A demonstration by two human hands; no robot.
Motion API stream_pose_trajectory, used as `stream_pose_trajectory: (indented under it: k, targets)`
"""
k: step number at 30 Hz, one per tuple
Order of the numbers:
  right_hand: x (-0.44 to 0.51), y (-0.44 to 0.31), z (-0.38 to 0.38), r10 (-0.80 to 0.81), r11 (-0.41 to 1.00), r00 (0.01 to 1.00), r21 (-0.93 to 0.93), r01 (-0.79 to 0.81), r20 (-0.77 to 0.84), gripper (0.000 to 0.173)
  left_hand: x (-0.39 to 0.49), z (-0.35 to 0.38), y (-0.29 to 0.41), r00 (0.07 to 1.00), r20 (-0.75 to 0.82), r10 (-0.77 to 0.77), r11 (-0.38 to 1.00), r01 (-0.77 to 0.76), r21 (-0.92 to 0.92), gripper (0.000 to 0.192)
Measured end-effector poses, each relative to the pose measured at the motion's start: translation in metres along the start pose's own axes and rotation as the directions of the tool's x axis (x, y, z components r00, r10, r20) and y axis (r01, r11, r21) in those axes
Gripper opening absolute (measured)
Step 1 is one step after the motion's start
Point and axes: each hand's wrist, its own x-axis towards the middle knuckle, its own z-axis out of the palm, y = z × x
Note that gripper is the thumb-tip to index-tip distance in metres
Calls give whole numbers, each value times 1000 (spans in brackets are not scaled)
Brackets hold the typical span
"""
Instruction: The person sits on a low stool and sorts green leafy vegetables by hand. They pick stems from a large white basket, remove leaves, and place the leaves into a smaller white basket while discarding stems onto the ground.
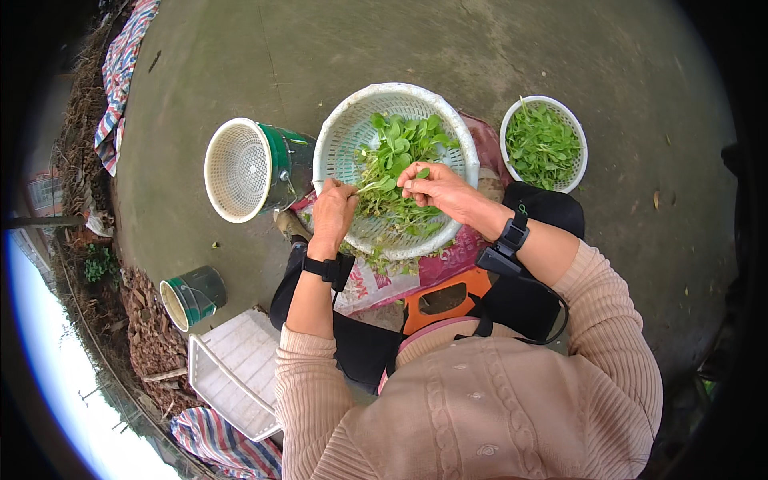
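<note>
A large round plastic basket [394,90] with a white rim stands before me and holds leafy green plants [399,141]. Over its left part, my left hand [336,207] pinches a small green seedling [378,185] by its pale stem end, leaves pointing right. My right hand [438,189] is above the basket's right part, fingers curled near the seedling's leaves, with a small green leaf [423,173] between thumb and fingers. Trimmings lie at the basket's near side and spill past its rim. A smaller white basket [583,153] at the right is heaped with green leaves [543,144].
Left of the big basket stands a green bucket [291,162] with a white strainer basket [240,170] at its mouth. A smaller green bucket [201,294] and a white plastic crate [237,372] are at the lower left. Printed sacking [447,264] lies under the basket, by an orange stool [441,300].
</note>
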Motion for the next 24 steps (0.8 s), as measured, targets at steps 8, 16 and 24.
stream_pose_trajectory:
  k: [8, 16, 24]
  targets:
    - [-3, -30, -36, -765, 577, 519, -765, 286, -382, 40, -50, 17, -8, 993, 111, 31, 999, -35, 35, 12]
    - [7, -24, -74, -611, 630, 654, -775, 59, -447, 34, -85, 37, -13, 998, -50, 47, 999, -48, -14, 7]
    - [20, -49, -52, -868, 435, 388, -852, 291, -311, 24, -112, 46, 58, 913, 361, -190, 602, 399, -691, 16]
